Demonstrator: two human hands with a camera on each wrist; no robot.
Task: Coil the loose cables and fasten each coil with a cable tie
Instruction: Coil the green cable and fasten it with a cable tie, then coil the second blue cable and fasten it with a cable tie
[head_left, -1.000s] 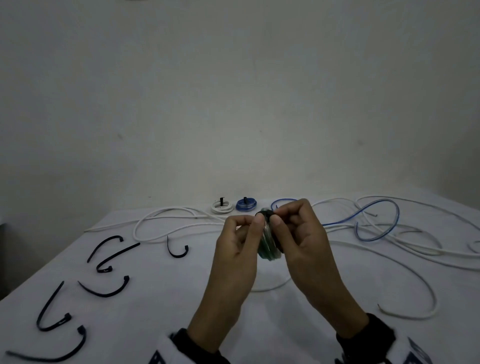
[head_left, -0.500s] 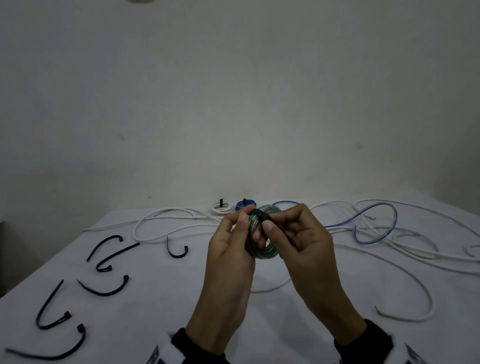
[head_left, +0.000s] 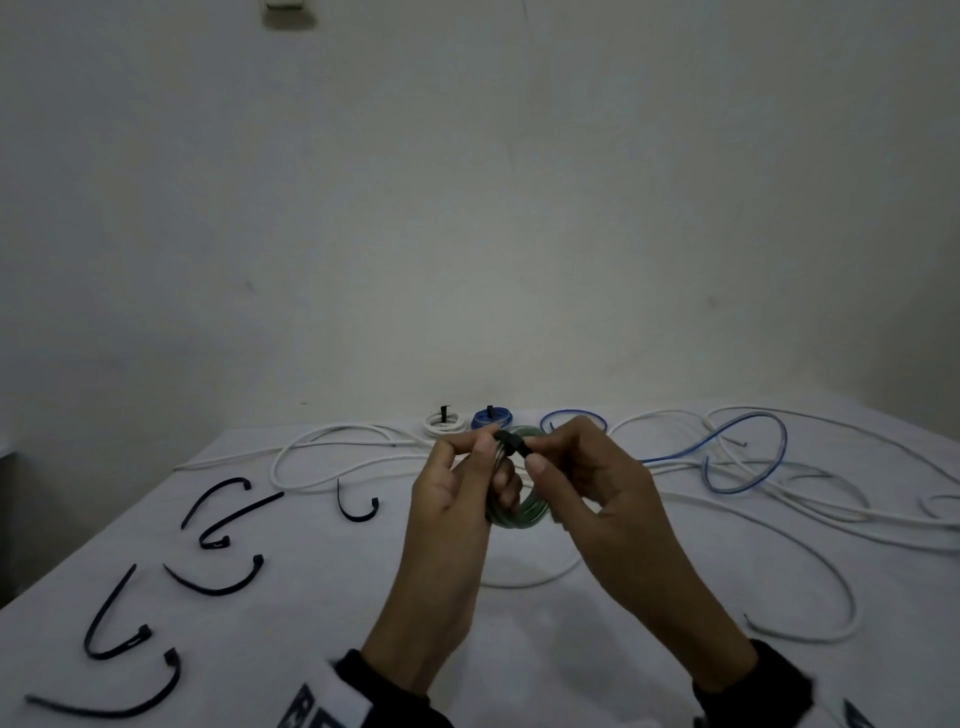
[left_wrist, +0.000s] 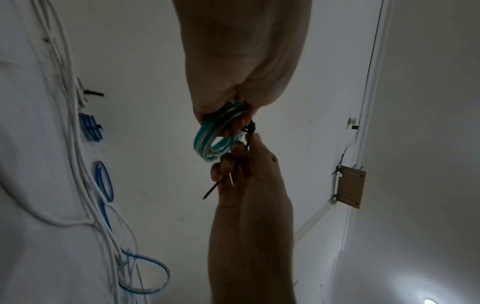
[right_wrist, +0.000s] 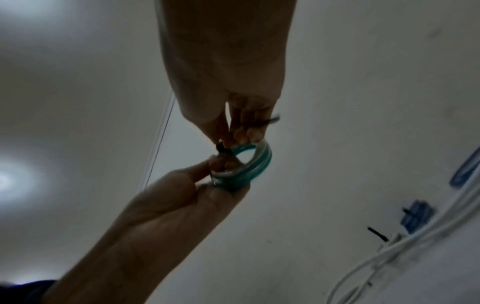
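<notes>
Above the middle of the table my left hand (head_left: 487, 453) pinches a small coil of green cable (head_left: 525, 513) by its upper edge. A black cable tie (head_left: 510, 445) wraps the top of the coil. My right hand (head_left: 535, 455) pinches the tie just right of its head. In the left wrist view the green coil (left_wrist: 215, 142) hangs from my left fingers, and the tie's tail (left_wrist: 210, 190) pokes out past the curled right fingers (left_wrist: 228, 162). The right wrist view shows the coil (right_wrist: 250, 164) and the tie's head (right_wrist: 221, 148) between the two hands.
A tied white coil (head_left: 442, 422) and a tied blue coil (head_left: 492, 417) lie at the table's (head_left: 322, 597) far edge. Loose white cables (head_left: 332, 453) and a blue cable (head_left: 748, 453) sprawl across the back and right. Several spare black ties (head_left: 218, 512) lie at the left.
The green coil has turned from edge-on to more face-on between my hands. My right hand has slid a little to the right along the tie; both hands keep their hold.
</notes>
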